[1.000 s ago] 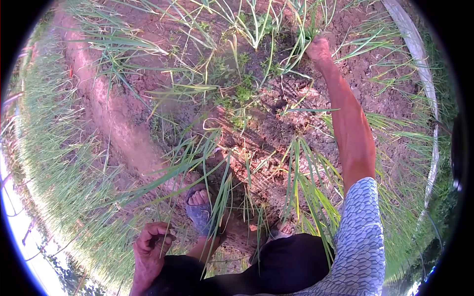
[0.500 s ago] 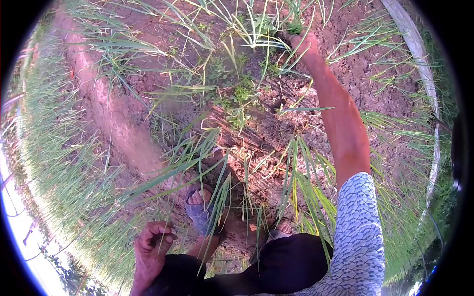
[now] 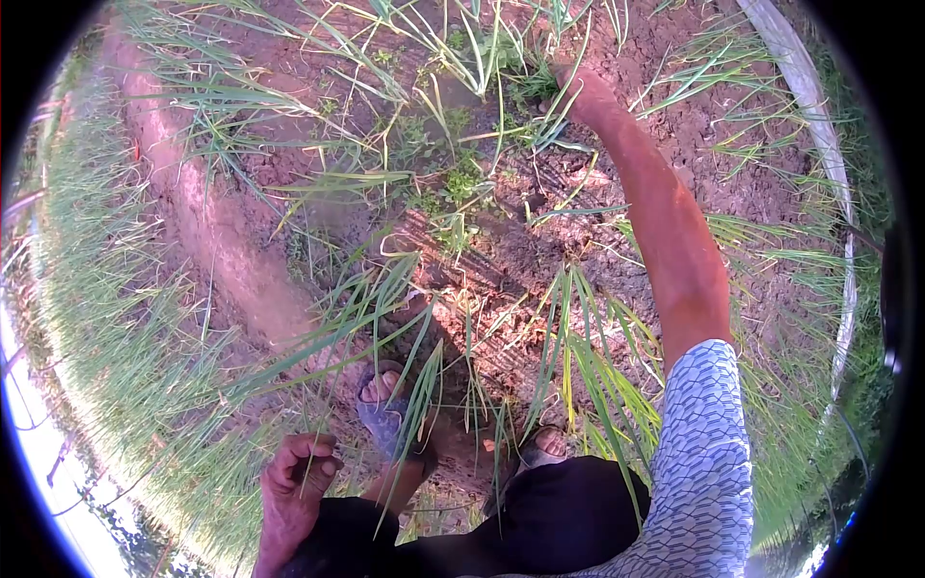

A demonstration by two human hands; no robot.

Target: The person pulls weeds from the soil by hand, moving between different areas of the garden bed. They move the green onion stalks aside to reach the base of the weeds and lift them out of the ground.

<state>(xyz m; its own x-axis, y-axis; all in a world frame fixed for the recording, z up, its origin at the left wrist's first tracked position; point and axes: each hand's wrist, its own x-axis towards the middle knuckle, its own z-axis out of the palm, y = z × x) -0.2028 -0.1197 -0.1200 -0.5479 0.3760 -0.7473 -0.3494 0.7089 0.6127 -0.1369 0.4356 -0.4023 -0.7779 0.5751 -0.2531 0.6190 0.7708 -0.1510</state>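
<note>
My right hand reaches far forward among the plants, at the end of the outstretched arm. Beside its fingers is a tuft of small green weeds, and long onion-like leaves stand just left of it. The fingertips are hidden in the greenery, so what they hold cannot be made out. My left hand is low on the left, near my knee, its fingers curled with the thumb close to them. Something dark and small shows between them, too small to name.
Low weeds grow mid-bed. Tall green leaves rise close before my legs. My sandalled feet stand on the soil. A bare earth ridge runs along the left, and a pale strip edges the right.
My right hand has moved slightly down in the view, and the weed tuft now shows to its left. The left hand stays almost where it was, still curled.
</note>
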